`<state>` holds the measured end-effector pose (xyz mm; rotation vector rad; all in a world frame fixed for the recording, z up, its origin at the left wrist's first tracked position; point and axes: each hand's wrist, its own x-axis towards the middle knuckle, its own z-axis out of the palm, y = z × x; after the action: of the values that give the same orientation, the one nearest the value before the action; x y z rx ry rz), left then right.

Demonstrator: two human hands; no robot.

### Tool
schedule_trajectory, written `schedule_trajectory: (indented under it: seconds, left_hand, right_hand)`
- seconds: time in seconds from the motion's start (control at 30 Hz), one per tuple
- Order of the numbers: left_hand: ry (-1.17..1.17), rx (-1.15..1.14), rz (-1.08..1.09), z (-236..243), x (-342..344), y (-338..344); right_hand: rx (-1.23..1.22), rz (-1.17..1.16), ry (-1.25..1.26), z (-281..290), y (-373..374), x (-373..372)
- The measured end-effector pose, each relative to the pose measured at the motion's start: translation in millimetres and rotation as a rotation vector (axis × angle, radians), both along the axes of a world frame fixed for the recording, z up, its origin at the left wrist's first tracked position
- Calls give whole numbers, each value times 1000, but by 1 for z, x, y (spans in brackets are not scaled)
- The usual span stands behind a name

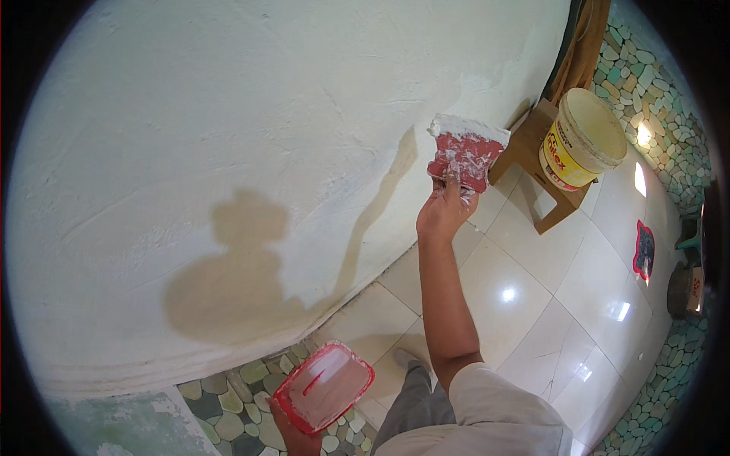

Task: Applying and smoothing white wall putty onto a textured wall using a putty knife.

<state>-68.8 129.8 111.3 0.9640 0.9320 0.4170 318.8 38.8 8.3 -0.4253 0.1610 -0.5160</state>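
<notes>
My right hand (447, 210) is stretched out to the right of centre, its fingers closed on a red putty spreader (461, 157). White putty coats the spreader's far edge and smears its face and my fingertips. The blade is close to the white wall (228, 114); whether it touches, I cannot tell. Low in the view, my left hand (295, 432) grips the near rim of a shallow red tray (367, 377). Pale putty covers much of the tray's inside, with a red streak showing through. The wall has faint ridges and rough patches.
A pale bucket (584, 140) with a yellow label stands on a brown wooden stool (535, 150) at the right. Farther right, a dark mat with red trim (643, 251) lies on the tiled floor (502, 281). Pebble-patterned flooring (236, 406) borders the wall's foot.
</notes>
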Motion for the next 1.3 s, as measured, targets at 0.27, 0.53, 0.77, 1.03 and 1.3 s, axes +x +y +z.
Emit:
schedule_trajectory:
  seconds: [0.27, 0.53, 0.77, 1.03, 1.3]
  left_hand:
    - [-84, 123, -126, -11, 11, -7]
    - [-56, 119, -183, 9, 43, -38]
    - [74, 153, -69, 11, 56, -57]
    - [-61, -378, 262, 18, 75, -67]
    - [76, 101, -56, 16, 69, -85]
  right_hand:
    - [-302, -216, 212, -33, 9, 62]
    - [-866, -150, -169, 37, 60, 24]
    - [-921, -44, -317, 10, 6, 7]
    - [-1127, -180, 159, -15, -60, 80]
    - [-1218, -78, 110, 12, -11, 73]
